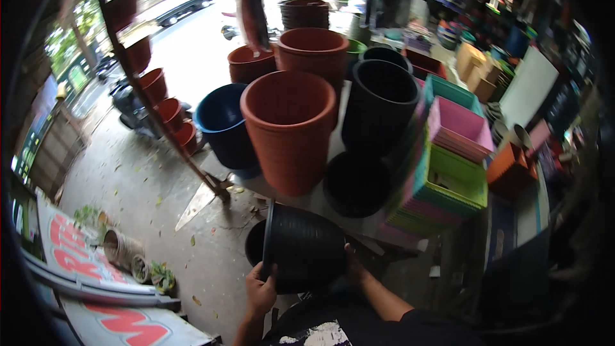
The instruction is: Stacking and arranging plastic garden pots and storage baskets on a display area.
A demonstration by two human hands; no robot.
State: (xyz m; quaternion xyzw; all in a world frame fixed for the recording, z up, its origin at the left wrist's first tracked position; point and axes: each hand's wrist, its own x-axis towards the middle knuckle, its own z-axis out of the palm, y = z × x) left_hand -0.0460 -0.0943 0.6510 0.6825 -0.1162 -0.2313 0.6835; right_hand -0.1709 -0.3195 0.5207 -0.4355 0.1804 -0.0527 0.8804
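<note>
Black round plastic pot [306, 250] on its side between your hands: left hand [261, 291] clamped on rim, right hand [357, 270] holding base end. Support both ends evenly.

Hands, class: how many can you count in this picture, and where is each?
2: the left hand at the rim of the black pot, the right hand at its opposite end, partly hidden.

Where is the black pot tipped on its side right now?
The black pot is at the head view's lower middle, left hand at its rim, right hand at its base, nearer than the front terracotta pot.
</note>
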